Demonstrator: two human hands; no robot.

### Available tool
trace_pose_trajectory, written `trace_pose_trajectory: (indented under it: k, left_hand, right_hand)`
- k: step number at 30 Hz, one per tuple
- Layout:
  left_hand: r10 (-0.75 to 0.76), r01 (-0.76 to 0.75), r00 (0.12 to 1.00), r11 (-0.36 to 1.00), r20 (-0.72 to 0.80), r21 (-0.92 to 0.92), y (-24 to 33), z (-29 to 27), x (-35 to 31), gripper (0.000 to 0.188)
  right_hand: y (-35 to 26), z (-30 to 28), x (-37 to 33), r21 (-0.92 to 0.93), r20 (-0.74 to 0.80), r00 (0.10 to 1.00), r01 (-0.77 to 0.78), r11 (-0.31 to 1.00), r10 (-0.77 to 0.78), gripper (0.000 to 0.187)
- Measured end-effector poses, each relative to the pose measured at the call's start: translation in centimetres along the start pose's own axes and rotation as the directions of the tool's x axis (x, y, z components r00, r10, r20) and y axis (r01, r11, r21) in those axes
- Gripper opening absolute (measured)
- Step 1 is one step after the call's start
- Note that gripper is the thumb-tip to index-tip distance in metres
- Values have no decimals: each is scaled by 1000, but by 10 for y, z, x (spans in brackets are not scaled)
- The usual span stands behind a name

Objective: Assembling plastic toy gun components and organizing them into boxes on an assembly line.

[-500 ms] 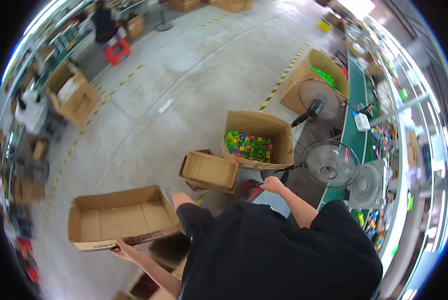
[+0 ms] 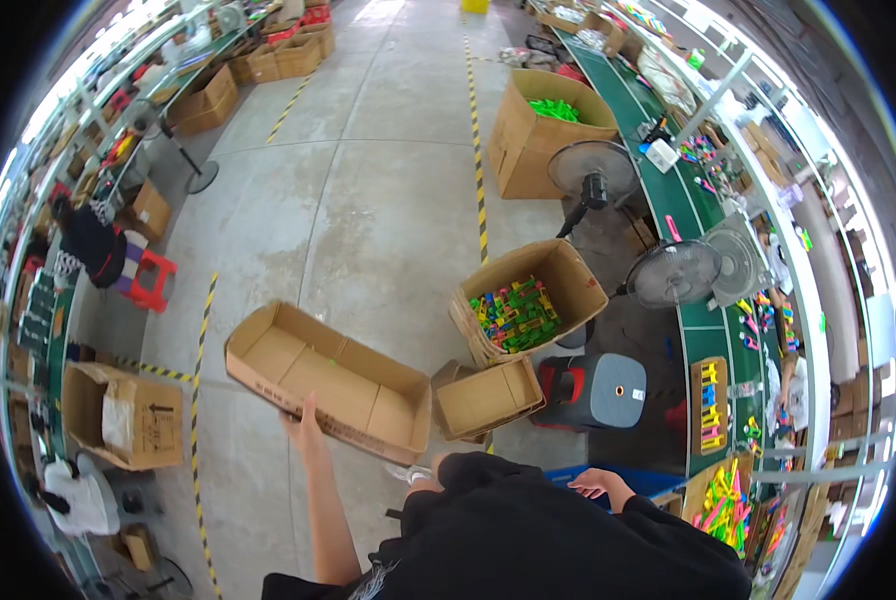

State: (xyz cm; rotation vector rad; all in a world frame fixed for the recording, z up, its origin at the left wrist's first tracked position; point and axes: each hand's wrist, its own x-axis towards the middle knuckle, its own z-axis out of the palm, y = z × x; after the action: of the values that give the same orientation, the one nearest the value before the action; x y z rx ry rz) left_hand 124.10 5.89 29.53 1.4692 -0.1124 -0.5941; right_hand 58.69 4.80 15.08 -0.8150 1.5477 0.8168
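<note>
My left hand [image 2: 306, 428] grips the near long side of a shallow, open cardboard box [image 2: 368, 385]. The box is tilted over the floor, and I see only bare cardboard inside it. My right hand [image 2: 595, 484] is by my side, its fingers loosely bent and nothing visible in them. A blue edge [image 2: 648, 482] shows right beside it; I cannot tell whether they touch. Ahead of that hand stands a red and black stool [image 2: 616, 390] with a grey top. A smaller cardboard box [image 2: 488, 398] sits just right of the held one.
A tall carton [image 2: 583, 262] holds colourful plastic pieces; a bigger carton [image 2: 528, 160] behind it holds green ones. Pedestal fans [image 2: 674, 274] stand along the green conveyor [image 2: 706, 335]. More plastic parts [image 2: 725, 508] fill a box at right. A person [image 2: 98, 240] sits on a red stool [image 2: 151, 280] at left.
My view has turned left. My right hand has come off the stool and drawn back to my side. My left hand still holds the shallow box, now swung in front of me.
</note>
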Motion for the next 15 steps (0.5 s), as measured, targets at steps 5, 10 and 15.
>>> trace_pose_trajectory:
  k: [5,10,15]
  left_hand:
    - [-29,28,969,1000,245,6,40,66,80,71]
    - [-110,86,924,993,367,82,16,159,138,78]
    - [-153,114,881,987,447,113,14,272,194,68]
  right_hand:
    - [-77,48,-69,294,-308,927,307,905,-214,39]
    - [-308,25,-180,-259,-814,71,845,468,-577,56]
    - [-516,-30,-266,-738,-428,-328,665,116,-842,57]
